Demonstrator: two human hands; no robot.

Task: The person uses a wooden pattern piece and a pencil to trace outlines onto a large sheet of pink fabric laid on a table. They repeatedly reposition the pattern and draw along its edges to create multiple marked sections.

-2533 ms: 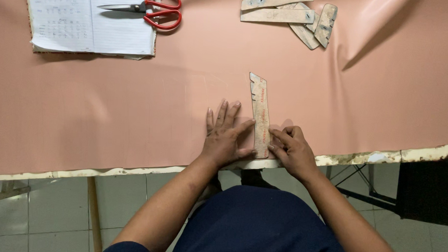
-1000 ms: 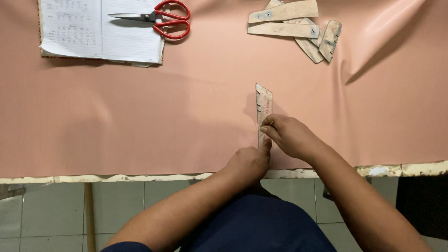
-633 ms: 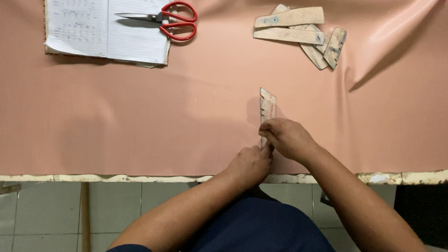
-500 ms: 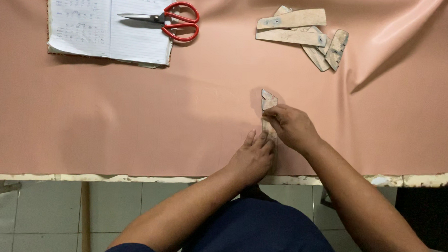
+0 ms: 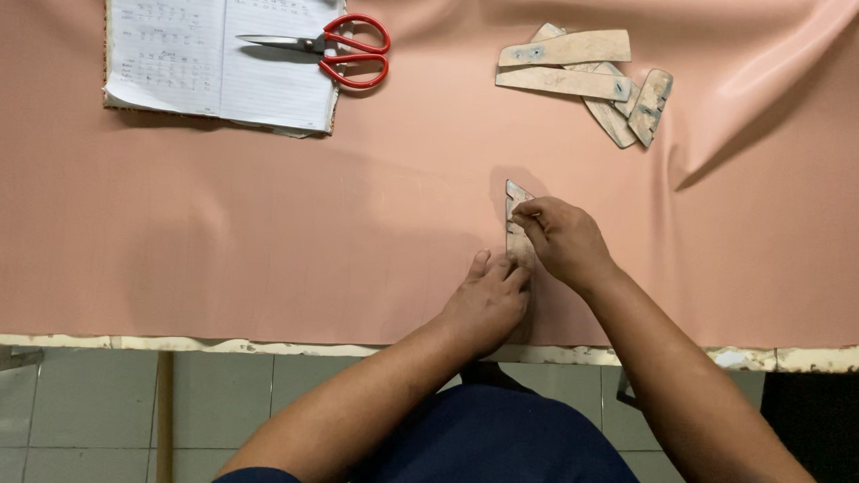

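Note:
A narrow, worn cardboard pattern piece (image 5: 516, 230) lies on the pink sheet of material (image 5: 258, 236) that covers the table. My left hand (image 5: 490, 298) presses down on the piece's near end with fingers flat. My right hand (image 5: 565, 239) sits at its far end, fingertips pinched against the right edge near the pointed tip. Whether those fingers hold a small marker is hidden.
Red-handled scissors (image 5: 331, 52) rest on an open notebook (image 5: 217, 53) at the far left. A pile of several similar cardboard pattern pieces (image 5: 583, 77) lies at the far right. The table's worn front edge (image 5: 207, 344) runs below my hands, with tiled floor beneath.
My left hand has slid from the piece's left side to its near end. My right hand has moved up along the piece's right edge toward its far tip.

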